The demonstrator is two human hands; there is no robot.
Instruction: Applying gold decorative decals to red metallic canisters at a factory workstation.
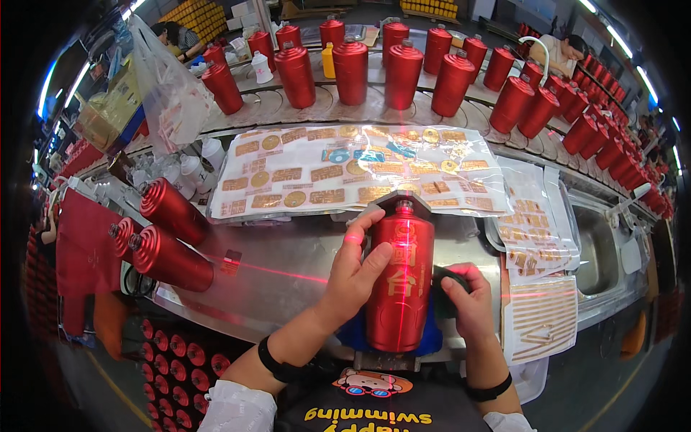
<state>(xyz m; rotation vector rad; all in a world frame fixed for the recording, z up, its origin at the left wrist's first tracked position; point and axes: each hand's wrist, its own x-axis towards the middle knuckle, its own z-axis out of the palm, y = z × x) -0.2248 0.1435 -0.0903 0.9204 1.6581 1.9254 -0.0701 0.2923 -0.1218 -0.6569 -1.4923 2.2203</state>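
Note:
A glossy red bottle (400, 309) with gold characters lies in a blue-padded holder (432, 333), its neck pointing away from me. My left hand (354, 268) grips its left side, thumb on the front and fingers along the upper edge. Close to the bottle's right side, my right hand (471, 306) pinches a dark flat pad (443, 294), whose kind I cannot make out. Red laser lines cross the bottle and bench. Past the bottle's neck lies a sheet of gold and blue decals (288, 174).
Red bottles (173, 257) lie on the left of the metal bench (288, 248). More stand on a curved conveyor (327, 93) beyond. Smaller decal sheets (540, 317) and a sink (594, 252) are at right. A plastic bag (169, 93) hangs at left. Other people work farther back.

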